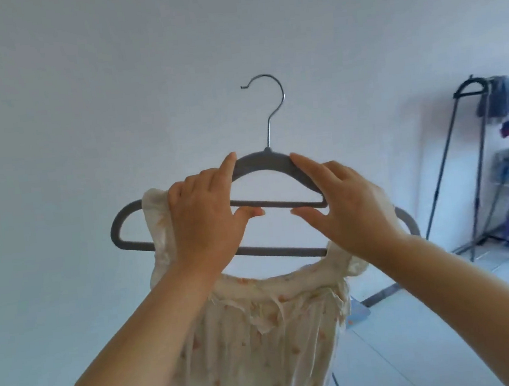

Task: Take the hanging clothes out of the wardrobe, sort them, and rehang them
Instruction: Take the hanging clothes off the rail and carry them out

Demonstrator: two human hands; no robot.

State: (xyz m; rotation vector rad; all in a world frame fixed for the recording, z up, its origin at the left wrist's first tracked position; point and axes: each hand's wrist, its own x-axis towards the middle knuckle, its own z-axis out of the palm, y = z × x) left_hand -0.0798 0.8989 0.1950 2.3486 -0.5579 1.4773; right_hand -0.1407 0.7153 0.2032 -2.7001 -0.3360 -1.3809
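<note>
both hands are on the grey hanger (262, 161), one each side of the neck. the left hand (205, 216) pinches it with a fingertip on the top edge and the thumb tucked under the inner bar, and the right hand (351, 211) does the same thing mirrored. so it's a two-handed pinch, nothing loose.

what matters next: the metal hook (268, 132) sticks straight up from between the two grips with its opening to the left, and the hanger's long axis runs left-right across both hands, right end dipping a bit. the cream dress (262, 347) hangs below the grips, left strap bunched just outside the left hand.

neither hand is nearer the hook. no wardrobe in view, only a clothes rack (469, 82) well off past the right hand, so i'd guess it goes up hook-first.
</note>
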